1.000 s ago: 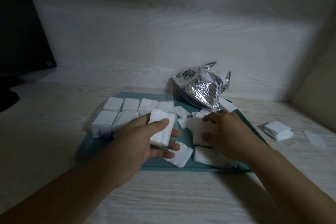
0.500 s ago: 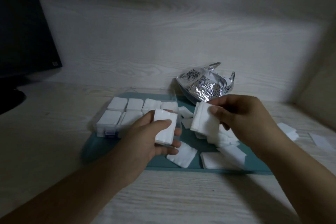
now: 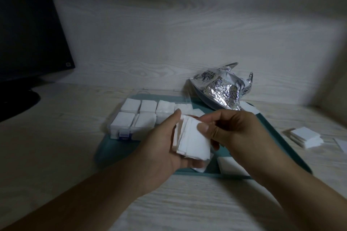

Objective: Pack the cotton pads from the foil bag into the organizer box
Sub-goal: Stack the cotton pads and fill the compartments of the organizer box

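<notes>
Head view, nearest the camera, shows two bare forearms reaching in over the pale wooden table point(image 3: 56, 155). The left hand point(image 3: 165, 148) cups a stack of white cotton pads point(image 3: 193, 140) from below, thumb along the stack's left edge. The right hand point(image 3: 231, 133) meets it from the right, its thumb pressed on the top pad and its fingers curled behind the stack, so both hands grip the same stack above a teal tray point(image 3: 116, 148). Under the hands, loose pads point(image 3: 231, 168) lie on the tray's near right part. Just beyond, on the tray's left half, sits the clear organizer box point(image 3: 122, 133), its visible compartments filled with pads. Behind it, at the tray's far right corner, lies the crumpled foil bag point(image 3: 223, 92). Off the tray to the right, a small pile of pads point(image 3: 304, 137) rests on the table. A dark monitor point(image 3: 28, 33) stands at far left.
</notes>
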